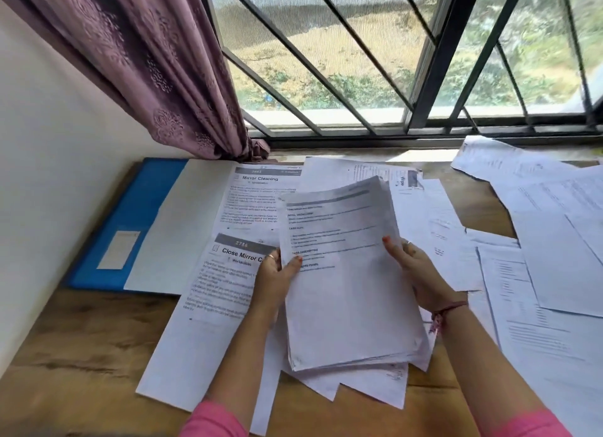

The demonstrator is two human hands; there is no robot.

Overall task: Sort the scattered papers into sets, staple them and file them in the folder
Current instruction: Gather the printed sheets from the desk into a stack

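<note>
A thick stack of printed papers (346, 273) is lifted above the table, its lower end resting on loose sheets. My left hand (277, 275) grips its left edge, thumb on the top page. Its right edge is held by my right hand (416, 270), thumb on top as well. Under and left of the stack lie printed sheets headed "Mirror Cleaning" (257, 201) and "Close Mirror C..." (225, 273). A blue folder (130, 221) lies open at the far left with a white sheet (176, 234) over its right half. No stapler is in view.
More loose papers (551, 241) are scattered over the right side of the wooden table (81, 345). A white wall bounds the left, a purple curtain (146, 64) hangs at the back left, and a barred window (391, 61) runs along the back.
</note>
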